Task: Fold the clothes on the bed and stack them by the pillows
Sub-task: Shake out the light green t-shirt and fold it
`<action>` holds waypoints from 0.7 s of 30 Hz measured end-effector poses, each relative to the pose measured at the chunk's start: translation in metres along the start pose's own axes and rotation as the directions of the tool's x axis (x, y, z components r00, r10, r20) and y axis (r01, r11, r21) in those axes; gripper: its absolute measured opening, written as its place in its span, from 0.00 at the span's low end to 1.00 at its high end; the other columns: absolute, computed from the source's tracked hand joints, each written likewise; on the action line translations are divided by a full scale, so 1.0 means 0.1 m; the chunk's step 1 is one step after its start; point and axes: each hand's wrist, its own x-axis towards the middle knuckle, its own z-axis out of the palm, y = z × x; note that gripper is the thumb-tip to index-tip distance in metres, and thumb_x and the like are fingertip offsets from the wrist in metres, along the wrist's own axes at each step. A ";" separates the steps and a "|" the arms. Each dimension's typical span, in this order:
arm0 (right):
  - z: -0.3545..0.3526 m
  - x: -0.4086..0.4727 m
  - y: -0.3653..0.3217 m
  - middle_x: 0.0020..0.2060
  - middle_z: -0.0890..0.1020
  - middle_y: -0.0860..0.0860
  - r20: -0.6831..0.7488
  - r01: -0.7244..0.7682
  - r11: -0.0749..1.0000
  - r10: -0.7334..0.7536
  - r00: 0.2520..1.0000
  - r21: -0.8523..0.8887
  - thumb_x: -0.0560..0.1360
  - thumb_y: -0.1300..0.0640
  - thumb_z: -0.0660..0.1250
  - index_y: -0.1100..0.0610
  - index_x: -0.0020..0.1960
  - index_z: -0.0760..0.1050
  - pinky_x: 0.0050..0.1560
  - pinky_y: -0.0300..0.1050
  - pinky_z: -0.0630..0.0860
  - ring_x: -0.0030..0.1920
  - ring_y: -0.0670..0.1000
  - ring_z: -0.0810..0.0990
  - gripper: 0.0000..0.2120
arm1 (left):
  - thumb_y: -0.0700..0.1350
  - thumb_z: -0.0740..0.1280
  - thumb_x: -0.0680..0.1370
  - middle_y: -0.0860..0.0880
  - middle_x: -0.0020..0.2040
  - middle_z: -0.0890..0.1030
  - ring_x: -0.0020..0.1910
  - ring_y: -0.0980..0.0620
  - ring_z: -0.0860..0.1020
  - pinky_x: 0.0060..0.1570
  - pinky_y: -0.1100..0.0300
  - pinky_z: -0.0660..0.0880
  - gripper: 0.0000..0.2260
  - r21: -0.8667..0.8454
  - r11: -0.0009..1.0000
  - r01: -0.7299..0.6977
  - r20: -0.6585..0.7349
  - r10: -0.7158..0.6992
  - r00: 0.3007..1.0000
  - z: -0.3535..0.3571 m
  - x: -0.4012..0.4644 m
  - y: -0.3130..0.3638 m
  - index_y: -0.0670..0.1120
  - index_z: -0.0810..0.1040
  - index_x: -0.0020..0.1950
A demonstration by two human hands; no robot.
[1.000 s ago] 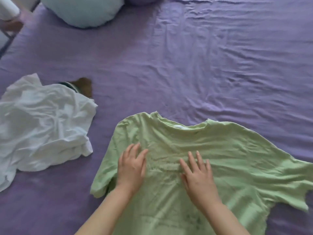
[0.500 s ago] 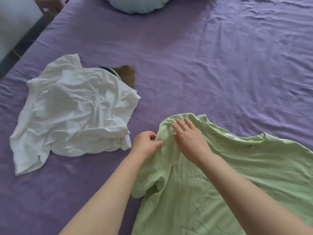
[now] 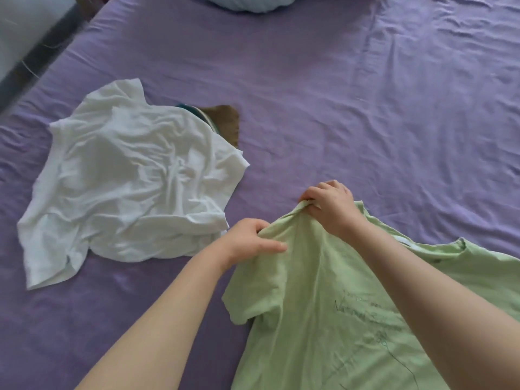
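Note:
A light green T-shirt (image 3: 332, 319) with dark lettering lies on the purple bed at the lower right. My left hand (image 3: 250, 240) pinches its left shoulder seam. My right hand (image 3: 329, 204) grips the same shoulder a little further up, and the cloth is bunched and lifted between the two hands. The left sleeve hangs loose below them. A crumpled white T-shirt (image 3: 132, 181) lies unfolded to the left, apart from the green one. A pale blue pillow (image 3: 250, 2) shows at the top edge.
A brown and teal garment (image 3: 225, 121) peeks out from under the white shirt's far side. The purple sheet (image 3: 365, 108) stretches wide to the right and toward the pillow. The bed's left edge (image 3: 47, 60) and the floor run along the upper left.
Both hands went from pressing flat on the shirt's chest to its left shoulder, and they now grip and lift it. The view has swung left.

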 end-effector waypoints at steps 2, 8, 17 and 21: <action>0.00 -0.01 0.00 0.54 0.79 0.49 -0.014 -0.017 1.000 0.018 1.000 0.019 0.76 0.58 0.63 0.51 0.57 0.77 0.68 0.52 0.58 0.62 0.54 0.68 0.11 | 0.51 0.77 0.67 0.54 0.30 0.71 0.31 0.54 0.70 0.32 0.62 0.66 0.16 0.120 0.993 0.003 -0.033 0.001 0.999 -0.11 -0.01 0.02 0.49 0.70 0.32; 0.00 0.00 0.04 0.53 0.80 0.51 -0.026 -0.113 0.992 0.114 0.993 0.054 0.76 0.59 0.61 0.54 0.56 0.76 0.68 0.53 0.58 0.62 0.55 0.69 0.10 | 0.54 0.73 0.63 0.54 0.28 0.64 0.29 0.54 0.64 0.30 0.59 0.60 0.17 0.299 0.953 0.046 0.009 -0.051 0.999 -0.42 -0.19 0.08 0.50 0.65 0.28; 0.13 0.03 -0.01 0.49 0.81 0.51 -0.153 -0.119 0.993 0.116 0.981 -0.010 0.75 0.59 0.64 0.55 0.53 0.76 0.64 0.50 0.59 0.59 0.56 0.71 0.08 | 0.46 0.74 0.70 0.46 0.41 0.80 0.43 0.46 0.79 0.40 0.57 0.74 0.09 0.403 0.890 0.216 -0.462 -0.006 0.887 -0.96 -0.27 -0.06 0.45 0.78 0.45; 0.23 -0.09 -0.22 0.59 0.77 0.54 -0.279 -0.145 0.989 0.150 0.948 0.039 0.72 0.65 0.65 0.58 0.59 0.75 0.71 0.57 0.53 0.68 0.58 0.66 0.16 | 0.41 0.71 0.70 0.43 0.54 0.77 0.54 0.40 0.74 0.51 0.49 0.70 0.14 0.700 0.602 0.385 -0.680 0.396 0.617 -0.62 -0.20 -0.22 0.47 0.78 0.56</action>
